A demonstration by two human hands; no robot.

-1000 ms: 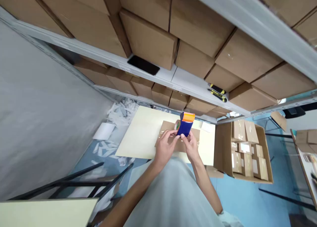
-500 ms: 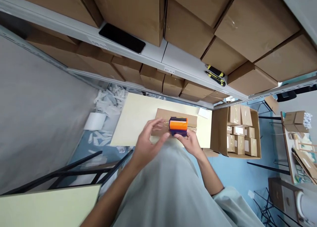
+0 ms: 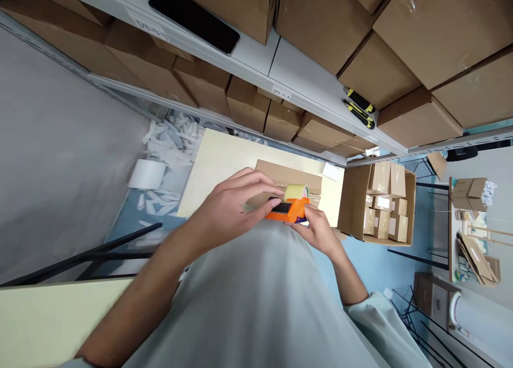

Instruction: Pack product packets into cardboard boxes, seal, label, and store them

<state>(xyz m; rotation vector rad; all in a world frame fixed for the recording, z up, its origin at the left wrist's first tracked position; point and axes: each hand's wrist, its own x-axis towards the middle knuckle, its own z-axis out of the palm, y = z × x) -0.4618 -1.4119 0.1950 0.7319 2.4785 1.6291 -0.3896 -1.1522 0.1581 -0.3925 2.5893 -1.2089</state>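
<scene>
An orange and dark tape dispenser (image 3: 295, 209) with a pale yellow roll of tape (image 3: 295, 192) is between my hands, above the table. My right hand (image 3: 318, 230) grips its right end, thumb and fingers closed around it. My left hand (image 3: 244, 199) reaches across from the left, its thumb and fingertips closed on the dispenser's left end; whether it also pinches the tape's edge is hidden. Beneath them lies a flat brown cardboard box (image 3: 288, 173) on the cream tabletop (image 3: 218, 159), partly covered by my hands.
A white slip (image 3: 331, 170) lies at the table's right. Beside it stands a large carton (image 3: 355, 202) holding several small boxes. Overhead, a grey shelf (image 3: 304, 63) bears cartons, a black phone (image 3: 194, 17) and two utility knives (image 3: 359, 108). White paper scraps (image 3: 176, 140) are at left.
The dispenser has been turned, so its orange frame and the tape roll now show. My left hand has moved right, from beside the dispenser onto its left end. The view has shifted closer.
</scene>
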